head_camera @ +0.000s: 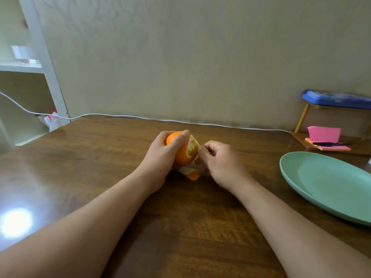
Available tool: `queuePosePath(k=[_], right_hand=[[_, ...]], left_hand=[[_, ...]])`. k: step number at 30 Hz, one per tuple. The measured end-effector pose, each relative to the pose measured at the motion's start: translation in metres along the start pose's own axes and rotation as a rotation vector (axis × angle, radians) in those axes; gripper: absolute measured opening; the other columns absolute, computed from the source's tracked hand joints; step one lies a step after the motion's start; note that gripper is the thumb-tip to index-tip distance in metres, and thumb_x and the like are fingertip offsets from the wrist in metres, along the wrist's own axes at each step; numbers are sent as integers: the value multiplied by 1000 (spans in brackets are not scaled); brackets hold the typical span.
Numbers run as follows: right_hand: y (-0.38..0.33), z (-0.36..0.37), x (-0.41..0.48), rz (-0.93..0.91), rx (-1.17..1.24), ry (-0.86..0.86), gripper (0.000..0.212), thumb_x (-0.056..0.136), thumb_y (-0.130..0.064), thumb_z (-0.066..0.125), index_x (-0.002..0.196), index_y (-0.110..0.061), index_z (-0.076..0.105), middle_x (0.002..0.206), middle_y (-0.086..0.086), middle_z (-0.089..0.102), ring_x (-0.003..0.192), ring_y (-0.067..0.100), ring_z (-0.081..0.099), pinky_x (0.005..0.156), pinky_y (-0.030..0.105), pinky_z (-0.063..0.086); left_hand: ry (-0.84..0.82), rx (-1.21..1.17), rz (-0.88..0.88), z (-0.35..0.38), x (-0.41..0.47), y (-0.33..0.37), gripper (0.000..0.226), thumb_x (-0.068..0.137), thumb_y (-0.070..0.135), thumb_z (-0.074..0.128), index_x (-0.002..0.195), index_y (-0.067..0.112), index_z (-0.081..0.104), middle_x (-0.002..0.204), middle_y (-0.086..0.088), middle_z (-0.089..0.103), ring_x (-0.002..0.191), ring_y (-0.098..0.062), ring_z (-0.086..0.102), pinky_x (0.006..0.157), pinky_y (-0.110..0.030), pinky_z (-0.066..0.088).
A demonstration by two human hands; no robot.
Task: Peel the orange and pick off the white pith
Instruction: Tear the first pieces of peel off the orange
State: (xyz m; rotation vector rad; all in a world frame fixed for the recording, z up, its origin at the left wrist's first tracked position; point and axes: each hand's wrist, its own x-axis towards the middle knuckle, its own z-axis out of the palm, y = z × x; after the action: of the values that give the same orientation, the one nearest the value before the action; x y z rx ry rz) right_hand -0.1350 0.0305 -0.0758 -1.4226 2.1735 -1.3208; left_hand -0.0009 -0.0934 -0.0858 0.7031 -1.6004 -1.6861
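Observation:
My left hand grips the orange just above the middle of the wooden table, thumb laid over its top. A patch on the fruit's right side is peeled and shows pale pith. My right hand has its fingers curled, thumb pressed against the edge of the peeled patch. A strip of peel hangs or lies below the orange, white inside and orange at its tip; whether my right fingers pinch it is hidden.
A green plate sits at the right edge of the table. Behind it are pink sticky notes with a black pen, under a small stand holding a blue case. A white cable runs along the wall. A shelf stands at left.

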Motion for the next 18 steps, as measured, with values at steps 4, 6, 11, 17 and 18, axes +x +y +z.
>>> queuePosePath(k=[4,6,11,17,18], right_hand=[[-10,-7,-5,13,-167,-62,27,105,-46,58,94,-26,71,77,-2,77,70,16,74,71,46,64],[-12,-9,-9,11,-152,-70,24,105,-41,60,93,-24,70,76,0,77,65,16,75,68,47,62],[-9,-5,-14,-3,-46,-54,20,101,-35,63,91,-20,70,79,4,78,66,23,76,72,57,64],[-6,-6,-17,99,-70,-151,26,109,-36,54,95,-22,71,83,-3,80,71,18,73,66,40,56],[-5,-7,-17,120,-76,-173,27,108,-37,53,95,-22,72,85,-1,80,71,19,73,63,37,52]], left_hand=[[-30,128,93,2,-2,-3,38,89,58,77,121,40,66,124,0,67,111,-25,71,89,-49,66],[-43,180,132,4,-6,-2,44,82,64,76,119,42,65,122,2,67,110,-23,71,87,-48,66],[-40,201,148,5,-12,3,44,84,61,74,120,38,64,121,3,66,109,-24,71,86,-50,66],[-46,244,118,3,-14,4,48,91,60,74,128,31,62,122,1,67,109,-20,71,89,-45,66],[-61,270,123,2,-16,5,50,92,60,74,130,31,60,122,2,66,109,-19,70,88,-41,66]])
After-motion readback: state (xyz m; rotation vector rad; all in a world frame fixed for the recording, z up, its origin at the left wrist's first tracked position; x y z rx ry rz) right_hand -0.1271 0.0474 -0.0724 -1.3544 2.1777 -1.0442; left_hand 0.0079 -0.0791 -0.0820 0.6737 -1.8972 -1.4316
